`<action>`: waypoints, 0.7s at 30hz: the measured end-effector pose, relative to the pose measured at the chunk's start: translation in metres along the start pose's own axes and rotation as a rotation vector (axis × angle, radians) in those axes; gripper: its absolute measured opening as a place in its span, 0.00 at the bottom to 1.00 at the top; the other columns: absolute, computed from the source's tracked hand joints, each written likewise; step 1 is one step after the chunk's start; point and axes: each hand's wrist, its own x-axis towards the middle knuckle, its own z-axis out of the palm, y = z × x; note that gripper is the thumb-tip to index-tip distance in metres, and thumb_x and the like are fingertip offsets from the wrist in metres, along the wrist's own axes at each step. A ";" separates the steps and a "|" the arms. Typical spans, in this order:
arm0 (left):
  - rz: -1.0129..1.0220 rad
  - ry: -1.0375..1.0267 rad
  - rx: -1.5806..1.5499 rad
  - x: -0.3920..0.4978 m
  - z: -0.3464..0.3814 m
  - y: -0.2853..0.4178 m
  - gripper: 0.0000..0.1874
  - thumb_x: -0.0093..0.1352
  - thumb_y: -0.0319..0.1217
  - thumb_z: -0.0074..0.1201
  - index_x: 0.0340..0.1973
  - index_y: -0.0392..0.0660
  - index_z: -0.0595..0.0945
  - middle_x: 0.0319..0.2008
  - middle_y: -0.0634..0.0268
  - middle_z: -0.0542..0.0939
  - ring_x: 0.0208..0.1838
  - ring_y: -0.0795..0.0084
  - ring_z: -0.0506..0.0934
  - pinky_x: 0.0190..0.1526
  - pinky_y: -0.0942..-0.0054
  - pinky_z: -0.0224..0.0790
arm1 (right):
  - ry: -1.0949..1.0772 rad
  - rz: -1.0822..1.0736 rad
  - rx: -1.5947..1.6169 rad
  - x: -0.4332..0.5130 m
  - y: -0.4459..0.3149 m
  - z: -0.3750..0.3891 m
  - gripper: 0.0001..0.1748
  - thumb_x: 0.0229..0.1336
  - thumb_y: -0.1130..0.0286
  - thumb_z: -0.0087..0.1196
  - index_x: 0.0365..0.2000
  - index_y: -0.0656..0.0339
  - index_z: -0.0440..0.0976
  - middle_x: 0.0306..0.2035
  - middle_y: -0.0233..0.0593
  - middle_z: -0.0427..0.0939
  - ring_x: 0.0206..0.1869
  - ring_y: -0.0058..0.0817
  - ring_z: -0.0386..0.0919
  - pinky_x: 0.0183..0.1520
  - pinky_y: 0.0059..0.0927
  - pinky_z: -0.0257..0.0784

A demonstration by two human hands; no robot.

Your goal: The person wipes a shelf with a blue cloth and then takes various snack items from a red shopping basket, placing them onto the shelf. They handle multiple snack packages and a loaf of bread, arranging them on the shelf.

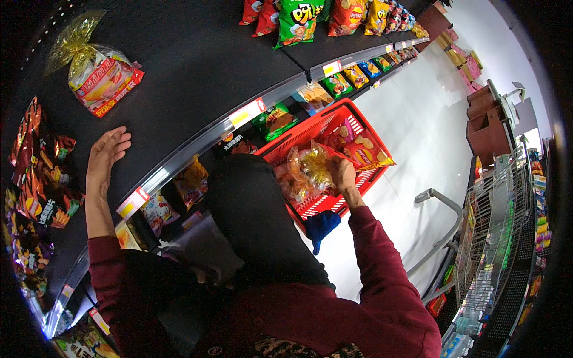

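Observation:
My right hand (pixel 344 175) is inside a red plastic shopping basket (pixel 277 147), at the gold gathered top of a clear snack bag (pixel 315 165); the fingertips are partly hidden. A red Lay's chip bag (pixel 363 154) lies beside it in the basket, with more bags around. Over the black shelf (pixel 179 67) my left hand (pixel 107 152) is raised with nothing in it, its fingers somewhat bent and near each other. Above it on the shelf stands a clear bag with a red label and a gold gathered top (pixel 105 83). Dark red chip bags (pixel 42 179) lie at the left.
Several chip bags (pixel 297 22) stand farther along the shelf, whose front edge carries price tags (pixel 247 112). A lower shelf holds more snack bags (pixel 275 121). A dark blue cloth (pixel 321 226) hangs by the basket. A wire shopping cart (pixel 488 223) stands at the right.

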 end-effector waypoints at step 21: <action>0.141 -0.072 0.054 -0.014 0.015 0.015 0.20 0.78 0.44 0.55 0.58 0.46 0.83 0.48 0.65 0.87 0.47 0.77 0.83 0.50 0.77 0.73 | 0.082 -0.190 0.446 0.020 -0.126 -0.250 0.13 0.74 0.66 0.56 0.42 0.67 0.82 0.32 0.31 0.85 0.33 0.15 0.76 0.37 0.25 0.73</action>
